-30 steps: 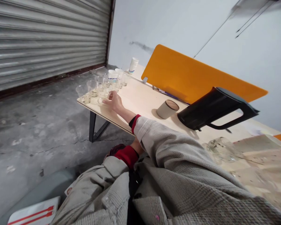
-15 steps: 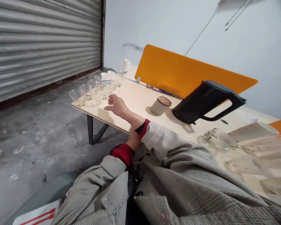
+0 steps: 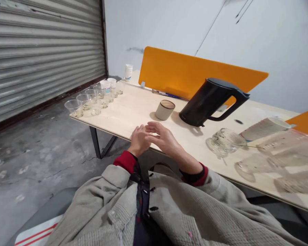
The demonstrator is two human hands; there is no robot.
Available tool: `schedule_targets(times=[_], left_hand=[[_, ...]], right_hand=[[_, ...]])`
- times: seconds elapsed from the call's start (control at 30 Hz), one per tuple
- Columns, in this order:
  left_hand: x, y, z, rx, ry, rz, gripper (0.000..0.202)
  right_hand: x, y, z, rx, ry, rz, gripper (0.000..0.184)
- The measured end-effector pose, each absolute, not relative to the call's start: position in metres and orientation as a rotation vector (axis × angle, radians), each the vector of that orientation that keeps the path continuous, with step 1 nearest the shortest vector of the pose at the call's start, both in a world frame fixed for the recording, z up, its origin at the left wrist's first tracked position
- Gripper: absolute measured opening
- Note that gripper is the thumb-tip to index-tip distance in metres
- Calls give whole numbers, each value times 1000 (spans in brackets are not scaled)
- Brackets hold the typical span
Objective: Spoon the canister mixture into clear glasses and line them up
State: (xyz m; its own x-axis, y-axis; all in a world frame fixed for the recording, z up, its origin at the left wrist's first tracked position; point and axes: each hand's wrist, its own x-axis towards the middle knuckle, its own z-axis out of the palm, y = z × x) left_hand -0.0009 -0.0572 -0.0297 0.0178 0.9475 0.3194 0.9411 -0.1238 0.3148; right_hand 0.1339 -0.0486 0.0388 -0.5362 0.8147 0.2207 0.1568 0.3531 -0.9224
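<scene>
My left hand [image 3: 140, 140] rests near the front edge of the wooden table [image 3: 133, 102], its fingers stretched forward and holding nothing. Beside it, my right hand [image 3: 166, 138] is open, with fingertips reaching over or against those of the left; I cannot tell whether they touch. Just beyond both hands stands a beige cup [image 3: 164, 112] with a brown rim. To its right is a black electric kettle [image 3: 205, 104]. At the left end of the table, several clear plastic cups [image 3: 95, 107] hold pale liquid with leaf bits at the bottom.
Behind the kettle rises an orange divider [image 3: 169, 71]. A stack of paper cups [image 3: 128, 72] stands at the back left. On the right are a ribbed glass vessel [image 3: 227, 139], a paper cup lying on its side [image 3: 264, 129] and tilted clear plastic cups [image 3: 256, 165].
My right hand has drawn back from the plastic cups toward my body. My left hand has come out from under the right forearm to the table edge. The view has shifted slightly right.
</scene>
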Motion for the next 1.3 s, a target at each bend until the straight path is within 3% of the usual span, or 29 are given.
schedule_targets(times=[0.43,0.67,1.0,1.3], left_hand=[[3,-57,-10,2290,2151,528,31],[9,-43,5,2192,2259,440,40],[5,-38,-8,2237,2234,514,30],[2,-32,-12,2235,2244,524,41]], right_hand=[[321,-77,-23,-1374,-1274,912,74],[321,-92,-19,-1333,-1138,983,77],[330,-94,-17,-1291,-1066,888,78],[375,-99,4,-1302,-881,633,63]])
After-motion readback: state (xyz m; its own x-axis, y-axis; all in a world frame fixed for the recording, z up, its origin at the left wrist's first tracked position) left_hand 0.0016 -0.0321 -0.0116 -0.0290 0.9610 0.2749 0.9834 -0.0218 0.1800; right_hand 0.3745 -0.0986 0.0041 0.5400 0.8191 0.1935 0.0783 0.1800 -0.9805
